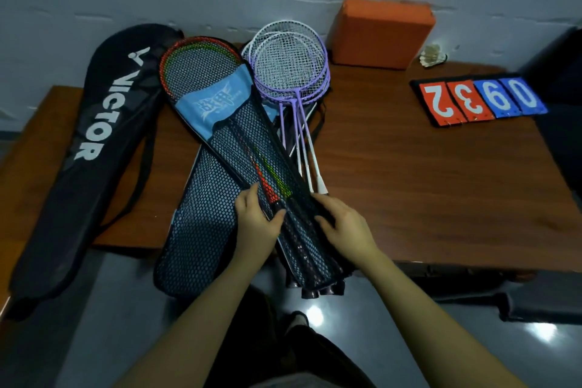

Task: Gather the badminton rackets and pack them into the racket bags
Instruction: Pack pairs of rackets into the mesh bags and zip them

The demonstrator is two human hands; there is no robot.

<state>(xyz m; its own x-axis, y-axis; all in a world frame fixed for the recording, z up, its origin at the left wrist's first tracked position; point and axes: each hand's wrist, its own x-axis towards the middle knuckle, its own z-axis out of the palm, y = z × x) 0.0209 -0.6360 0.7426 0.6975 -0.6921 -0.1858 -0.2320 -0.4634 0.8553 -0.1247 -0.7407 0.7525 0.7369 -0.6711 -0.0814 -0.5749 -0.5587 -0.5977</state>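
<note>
A blue mesh racket bag [220, 110] lies across the wooden table [425, 183] with red and green rackets [195, 50] inside, their heads sticking out at its top. My left hand [256, 220] grips the bag's mesh edge beside the racket handles. My right hand [343, 227] rests on the bag's lower part, fingers curled over the mesh. A second mesh bag [198, 230] lies underneath to the left. Purple and white rackets [291, 63] lie loose to the right. A black VICTOR bag [94, 142] lies at the far left.
An orange block [381, 31] stands against the wall at the back. A flip scoreboard [478, 98] showing 2 3 9 0 lies at the right, with a shuttlecock [433, 55] behind it. The bags overhang the table's front edge above a glossy floor.
</note>
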